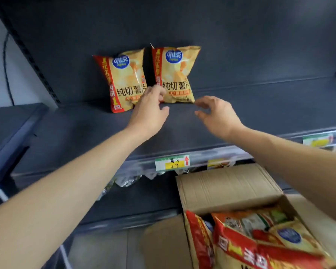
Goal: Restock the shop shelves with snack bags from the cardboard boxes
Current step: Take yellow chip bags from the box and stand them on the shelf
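Note:
Two yellow-and-red snack bags stand upright against the back of the dark grey shelf (260,105): the left bag (122,78) and the right bag (176,72). My left hand (150,111) reaches between them, fingers loosely curled at the lower left corner of the right bag; whether it touches the bag I cannot tell. My right hand (215,113) hovers with relaxed fingers just right of that bag's lower right corner, holding nothing. An open cardboard box (227,187) at the lower right holds several more snack bags (260,239).
A clear price rail with a green-and-yellow label (172,162) runs along the shelf's front edge. Under it a lower shelf holds silvery packets (128,180). A slotted upright (33,55) bounds the shelf on the left.

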The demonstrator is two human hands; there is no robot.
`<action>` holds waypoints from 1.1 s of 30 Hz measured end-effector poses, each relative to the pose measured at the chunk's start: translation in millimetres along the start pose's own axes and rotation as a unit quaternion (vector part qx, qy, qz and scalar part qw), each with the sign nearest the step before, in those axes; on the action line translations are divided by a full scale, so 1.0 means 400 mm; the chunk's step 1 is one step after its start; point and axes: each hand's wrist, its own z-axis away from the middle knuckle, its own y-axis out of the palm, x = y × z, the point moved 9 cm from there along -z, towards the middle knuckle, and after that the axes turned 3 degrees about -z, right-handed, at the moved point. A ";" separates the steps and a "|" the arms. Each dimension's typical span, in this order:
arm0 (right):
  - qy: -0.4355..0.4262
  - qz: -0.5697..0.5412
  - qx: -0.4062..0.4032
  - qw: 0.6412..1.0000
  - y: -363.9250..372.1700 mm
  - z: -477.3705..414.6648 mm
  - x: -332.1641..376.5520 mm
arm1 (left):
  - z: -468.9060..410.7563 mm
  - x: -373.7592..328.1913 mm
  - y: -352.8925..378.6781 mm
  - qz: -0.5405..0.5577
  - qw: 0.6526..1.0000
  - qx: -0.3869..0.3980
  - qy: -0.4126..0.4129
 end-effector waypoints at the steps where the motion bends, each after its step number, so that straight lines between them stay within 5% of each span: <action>1: 0.010 0.004 0.007 1.000 -0.019 0.037 -0.020 | 0.034 -0.046 0.027 0.009 0.999 0.029 0.031; 6: 0.068 0.029 0.064 0.995 -0.074 0.202 -0.123 | 0.214 -0.186 0.208 -0.021 0.959 0.257 0.119; 18: 0.075 0.067 0.132 0.986 -0.073 0.225 -0.166 | 0.233 -0.143 0.244 -0.028 0.937 0.343 0.062; 27: 0.103 0.150 0.281 0.942 0.017 0.361 -0.269 | 0.428 -0.131 0.420 -0.054 0.823 0.561 0.074; 33: 0.163 0.157 0.346 0.911 0.037 0.442 -0.358 | 0.553 -0.125 0.477 -0.100 0.709 0.695 0.066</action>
